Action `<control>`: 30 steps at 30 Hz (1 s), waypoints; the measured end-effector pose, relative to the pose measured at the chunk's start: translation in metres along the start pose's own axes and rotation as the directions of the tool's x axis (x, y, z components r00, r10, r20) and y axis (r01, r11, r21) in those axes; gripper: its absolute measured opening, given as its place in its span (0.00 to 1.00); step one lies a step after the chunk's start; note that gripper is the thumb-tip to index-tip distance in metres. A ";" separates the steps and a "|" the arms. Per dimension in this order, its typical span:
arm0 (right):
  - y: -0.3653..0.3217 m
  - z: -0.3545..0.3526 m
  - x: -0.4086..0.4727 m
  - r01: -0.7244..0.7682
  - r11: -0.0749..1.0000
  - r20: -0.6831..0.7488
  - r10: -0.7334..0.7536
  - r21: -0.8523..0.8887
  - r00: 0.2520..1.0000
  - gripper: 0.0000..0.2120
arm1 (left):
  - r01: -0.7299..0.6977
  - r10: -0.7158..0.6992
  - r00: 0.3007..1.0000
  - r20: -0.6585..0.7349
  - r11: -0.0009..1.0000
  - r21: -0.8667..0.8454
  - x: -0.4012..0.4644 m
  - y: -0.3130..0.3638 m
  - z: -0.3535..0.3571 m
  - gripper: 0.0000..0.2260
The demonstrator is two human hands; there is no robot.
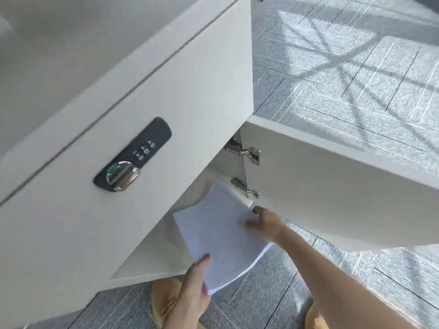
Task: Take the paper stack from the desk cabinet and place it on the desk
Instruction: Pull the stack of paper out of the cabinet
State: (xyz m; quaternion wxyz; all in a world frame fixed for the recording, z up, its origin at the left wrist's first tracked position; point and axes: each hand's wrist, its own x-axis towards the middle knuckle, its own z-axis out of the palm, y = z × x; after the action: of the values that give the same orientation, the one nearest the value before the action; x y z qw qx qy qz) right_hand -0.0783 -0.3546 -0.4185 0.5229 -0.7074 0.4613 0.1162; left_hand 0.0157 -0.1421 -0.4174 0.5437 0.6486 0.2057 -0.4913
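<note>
A white paper stack [221,236] sticks halfway out of the open compartment of a white desk cabinet [154,260]. My left hand [194,281] grips the stack's near lower corner, thumb on top. My right hand [266,224] holds its right edge, just below the open cabinet door [332,186]. The stack bends downward at its near end. The desk top [59,55] fills the upper left of the view.
A closed cabinet front carries a black combination lock with a chrome knob [131,157]. Two metal hinges [244,153] join the open door to the cabinet. Grey carpet tiles [344,79] cover the floor. My tan slippers [164,302] show below.
</note>
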 end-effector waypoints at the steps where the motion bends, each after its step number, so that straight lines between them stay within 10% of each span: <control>1: -0.004 -0.009 -0.021 0.015 1.000 -0.007 -0.015 -0.010 1.000 0.17 | -0.009 0.009 1.000 0.014 1.000 0.018 -0.022 0.003 0.003 0.14; 18: -0.087 -0.182 -0.443 0.138 0.990 -0.329 -0.135 -0.014 0.935 0.14 | -0.197 0.169 0.926 0.336 0.979 0.051 -0.408 0.016 0.053 0.17; 30: -0.229 -0.190 -0.635 0.664 0.719 -0.481 -0.518 0.202 0.708 0.22 | -0.656 0.637 0.643 0.425 0.745 -0.124 -0.628 0.126 -0.021 0.14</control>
State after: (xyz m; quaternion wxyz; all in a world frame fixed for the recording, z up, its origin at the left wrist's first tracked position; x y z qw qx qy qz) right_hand -0.3089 -0.1716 0.2178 0.5494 -0.7183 0.3123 -0.2910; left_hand -0.1466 0.0039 0.1854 0.7009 0.5611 -0.1783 -0.4026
